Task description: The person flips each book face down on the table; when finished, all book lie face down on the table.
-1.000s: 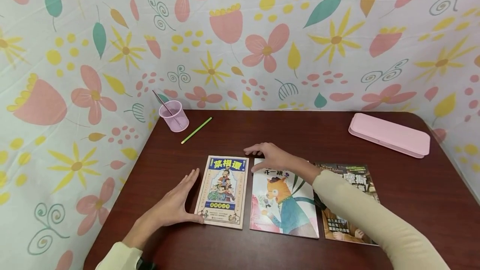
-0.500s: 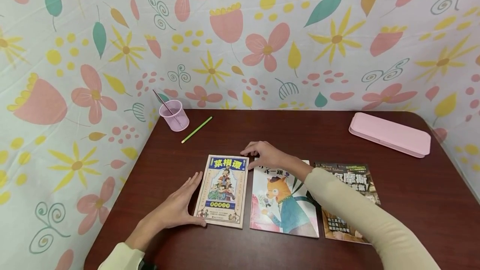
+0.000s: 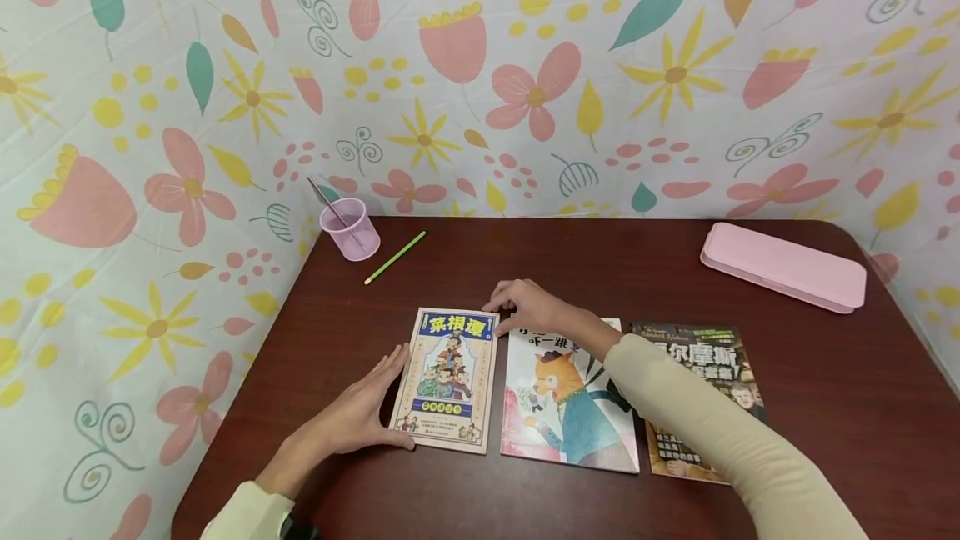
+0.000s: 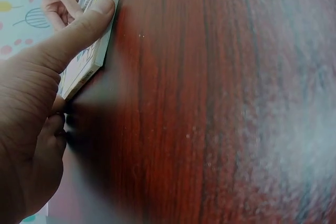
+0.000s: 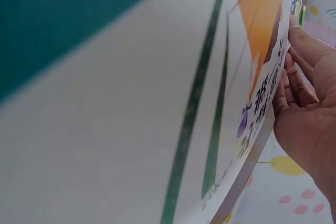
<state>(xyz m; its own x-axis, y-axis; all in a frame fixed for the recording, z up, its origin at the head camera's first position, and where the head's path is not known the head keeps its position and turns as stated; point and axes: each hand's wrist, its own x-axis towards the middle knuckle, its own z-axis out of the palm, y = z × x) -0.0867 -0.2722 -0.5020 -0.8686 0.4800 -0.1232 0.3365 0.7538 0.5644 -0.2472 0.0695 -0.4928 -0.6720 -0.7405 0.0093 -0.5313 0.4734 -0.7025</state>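
Observation:
A small cream book [image 3: 446, 377] with a blue title band and cartoon figures lies flat on the dark wooden table. My left hand [image 3: 356, 411] is at its lower left corner, fingers stretched along the left edge and thumb at the bottom edge. In the left wrist view the thumb [image 4: 84, 32] overlaps the book's edge [image 4: 105, 45]. My right hand [image 3: 536, 309] holds the upper right corner between curled fingers and thumb. That hand and forearm pass over a picture book [image 3: 566, 415] with an orange fox in a blue coat, partly hiding its top.
A dark magazine [image 3: 678, 440] lies at the right, partly under the right sleeve [image 3: 720, 415]. Farther back are a pink pencil case [image 3: 783, 265], a green pencil [image 3: 395, 257] and a lilac mesh cup [image 3: 352, 232] with a pencil in it. Flowered cloth [image 3: 465, 140] stands behind the table.
The right hand has moved left from above the fox book to the cream book's upper right corner. The left hand has moved slightly closer in against the cream book.

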